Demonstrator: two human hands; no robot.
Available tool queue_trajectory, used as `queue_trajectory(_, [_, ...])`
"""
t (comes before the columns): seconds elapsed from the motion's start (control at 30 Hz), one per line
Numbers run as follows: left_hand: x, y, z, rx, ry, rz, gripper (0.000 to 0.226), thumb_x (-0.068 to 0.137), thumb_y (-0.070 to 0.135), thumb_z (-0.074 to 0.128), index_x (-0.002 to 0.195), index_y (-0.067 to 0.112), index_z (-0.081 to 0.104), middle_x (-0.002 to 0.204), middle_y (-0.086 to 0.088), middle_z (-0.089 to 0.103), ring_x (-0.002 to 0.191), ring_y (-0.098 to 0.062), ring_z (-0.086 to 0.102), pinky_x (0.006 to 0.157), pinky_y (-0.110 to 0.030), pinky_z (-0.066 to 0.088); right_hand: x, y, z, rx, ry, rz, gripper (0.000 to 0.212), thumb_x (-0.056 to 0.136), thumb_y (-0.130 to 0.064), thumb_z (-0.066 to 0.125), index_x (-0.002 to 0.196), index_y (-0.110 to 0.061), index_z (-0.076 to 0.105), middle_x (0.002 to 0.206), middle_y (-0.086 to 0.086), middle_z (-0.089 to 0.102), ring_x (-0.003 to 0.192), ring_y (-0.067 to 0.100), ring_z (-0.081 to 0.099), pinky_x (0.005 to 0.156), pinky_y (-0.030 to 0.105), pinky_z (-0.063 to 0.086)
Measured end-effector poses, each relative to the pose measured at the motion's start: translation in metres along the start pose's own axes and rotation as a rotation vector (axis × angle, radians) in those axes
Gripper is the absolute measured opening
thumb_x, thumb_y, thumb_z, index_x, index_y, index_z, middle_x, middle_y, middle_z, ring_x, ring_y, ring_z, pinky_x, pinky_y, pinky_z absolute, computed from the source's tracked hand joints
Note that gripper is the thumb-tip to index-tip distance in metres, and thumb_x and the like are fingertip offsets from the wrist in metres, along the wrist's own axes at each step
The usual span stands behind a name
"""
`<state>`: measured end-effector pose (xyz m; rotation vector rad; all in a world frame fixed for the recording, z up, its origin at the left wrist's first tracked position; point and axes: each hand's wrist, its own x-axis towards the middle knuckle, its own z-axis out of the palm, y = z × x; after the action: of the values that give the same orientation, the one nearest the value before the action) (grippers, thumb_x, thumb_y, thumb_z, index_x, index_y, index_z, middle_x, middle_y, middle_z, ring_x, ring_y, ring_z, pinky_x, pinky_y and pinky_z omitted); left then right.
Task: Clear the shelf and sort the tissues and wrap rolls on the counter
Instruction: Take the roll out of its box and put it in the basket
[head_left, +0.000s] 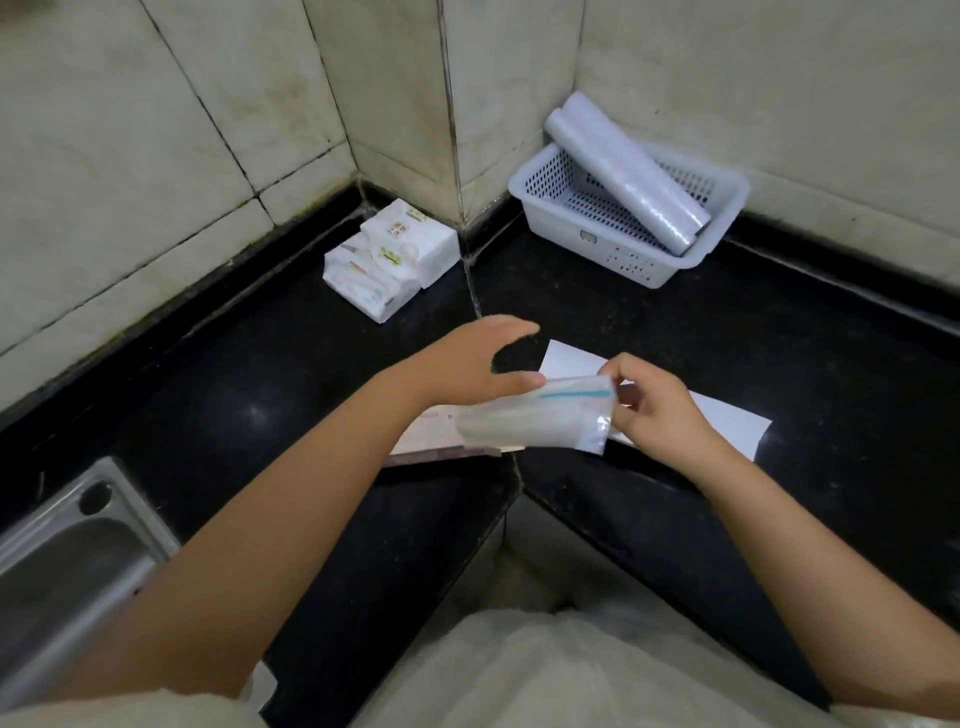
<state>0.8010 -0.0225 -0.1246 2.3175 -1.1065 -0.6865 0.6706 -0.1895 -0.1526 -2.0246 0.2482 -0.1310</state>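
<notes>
- Here, a person stands at the inner corner of a black tabletop (649, 322) with tiled walls behind it, both bare forearms reaching forward.
- The right hand (657, 408) pinches one end of a clear plastic packet (535, 418) between thumb and fingertips; the packet has a blue stripe near that end and is held just above the tabletop.
- The left hand (475, 361) is spread, its fingers arched over the far side of the packet; its thumb lies against the packet's upper edge, but its grip is wide and not closed on anything.
- Under the hands a white sheet of paper (727, 415) lies flat on the tabletop, and a second flat printed sheet (436, 441) shows below the left wrist, partly hidden by the packet.
- Three white tissue packs (389, 257) sit bunched together in the left wall corner, touching one another.
- A white perforated basket (618, 249) stands in the right wall corner, and two wrap rolls (631, 171) lie slanted in it side by side, their upper ends sticking out over the rim towards the wall.
- A steel sink (62, 561) is set into the tabletop at the lower left.
- A pale plastic bag (545, 670) fills the bottom of the view, close to the person's body.
</notes>
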Motion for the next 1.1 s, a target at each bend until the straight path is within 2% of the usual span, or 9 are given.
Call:
queue_trajectory(0.17, [0.008, 0.002, -0.013, -0.269, -0.543, -0.077, 0.027, 0.089, 0.013, 0.059, 0.116, 0.014, 0.056, 0.097, 0.009, 0.060, 0.090, -0.007, 0.056, 0.078, -0.012, 0.047, 0.005, -0.018, -0.002, 0.116, -0.025, -0.030, 0.044, 0.076, 0.015, 0.058, 0.064, -0.028, 0.052, 0.071, -0.003, 0.051, 0.063, 0.010, 0.046, 0.059, 0.016, 0.040])
queue_trajectory(0.27, [0.011, -0.001, -0.005, -0.281, -0.598, -0.082, 0.043, 0.084, 0.007, 0.065, 0.124, 0.011, 0.050, 0.101, 0.008, 0.059, 0.092, -0.009, 0.056, 0.078, -0.014, 0.048, 0.012, -0.023, -0.008, 0.113, -0.008, 0.010, 0.045, 0.075, 0.016, 0.058, 0.064, -0.027, 0.055, 0.070, -0.003, 0.052, 0.060, 0.004, 0.048, 0.058, 0.009, 0.041])
queue_trajectory(0.33, [0.016, 0.001, 0.000, -0.153, -0.520, -0.034, 0.051, 0.079, 0.012, 0.071, 0.125, 0.013, 0.049, 0.112, 0.002, 0.059, 0.101, -0.014, 0.054, 0.082, -0.019, 0.046, 0.020, -0.024, -0.013, 0.103, 0.015, 0.057, 0.043, 0.076, 0.017, 0.055, 0.065, -0.025, 0.055, 0.070, -0.002, 0.054, 0.063, 0.009, 0.050, 0.061, 0.015, 0.042])
queue_trajectory(0.47, [0.029, -0.001, 0.004, 0.108, -0.193, 0.043, 0.056, 0.072, 0.021, 0.075, 0.118, 0.014, 0.043, 0.096, 0.005, 0.053, 0.089, -0.019, 0.053, 0.062, -0.021, 0.040, 0.036, -0.026, -0.020, 0.113, 0.110, 0.197, 0.041, 0.080, 0.017, 0.049, 0.066, -0.021, 0.053, 0.070, 0.002, 0.054, 0.060, 0.010, 0.051, 0.050, 0.017, 0.044])
queue_trajectory(0.63, [0.048, -0.002, 0.021, 0.596, 0.238, 0.113, 0.057, 0.084, 0.025, 0.061, 0.133, 0.015, 0.033, 0.117, -0.008, 0.053, 0.102, -0.027, 0.055, 0.076, -0.035, 0.045, 0.055, -0.030, -0.025, 0.278, 0.264, 0.356, 0.038, 0.081, 0.017, 0.035, 0.069, -0.015, 0.052, 0.077, 0.006, 0.055, 0.074, 0.022, 0.055, 0.054, 0.030, 0.055])
queue_trajectory(0.83, [0.077, -0.012, 0.018, 0.464, 0.208, 0.068, 0.036, 0.083, 0.022, 0.058, 0.115, 0.014, 0.043, 0.113, -0.006, 0.058, 0.098, -0.024, 0.060, 0.073, -0.031, 0.046, 0.077, -0.021, -0.045, 0.344, 0.135, 0.473, 0.031, 0.086, 0.009, 0.038, 0.097, -0.010, 0.059, 0.095, 0.008, 0.059, 0.086, 0.022, 0.060, 0.073, 0.033, 0.056])
queue_trajectory(0.93, [0.095, -0.014, 0.001, 0.348, 0.101, -0.028, 0.035, 0.078, 0.022, 0.063, 0.108, 0.011, 0.047, 0.110, -0.007, 0.062, 0.096, -0.025, 0.063, 0.071, -0.030, 0.047, 0.093, -0.018, -0.062, 0.023, 0.064, 0.315, 0.052, 0.082, 0.006, 0.047, 0.131, -0.009, 0.042, 0.129, 0.008, 0.050, 0.119, 0.022, 0.048, 0.099, 0.030, 0.042])
queue_trajectory(1.0, [0.113, -0.011, -0.016, 0.339, 0.028, -0.059, 0.039, 0.076, 0.022, 0.066, 0.108, 0.009, 0.048, 0.109, -0.009, 0.062, 0.096, -0.026, 0.062, 0.069, -0.029, 0.044, 0.109, -0.017, -0.069, -0.516, -0.091, 0.065, 0.070, 0.075, -0.009, 0.062, 0.138, -0.014, 0.032, 0.143, 0.007, 0.036, 0.136, 0.025, 0.029, 0.110, 0.029, 0.025])
queue_trajectory(1.1, [0.149, 0.002, -0.040, 0.341, -0.144, -0.001, 0.043, 0.073, 0.021, 0.070, 0.109, 0.008, 0.051, 0.110, -0.011, 0.062, 0.097, -0.027, 0.060, 0.071, -0.030, 0.044, 0.139, -0.008, -0.066, -1.159, -0.242, -0.078, 0.089, 0.072, -0.037, 0.067, 0.144, -0.017, 0.019, 0.154, 0.003, 0.018, 0.145, 0.023, 0.003, 0.118, 0.048, 0.000])
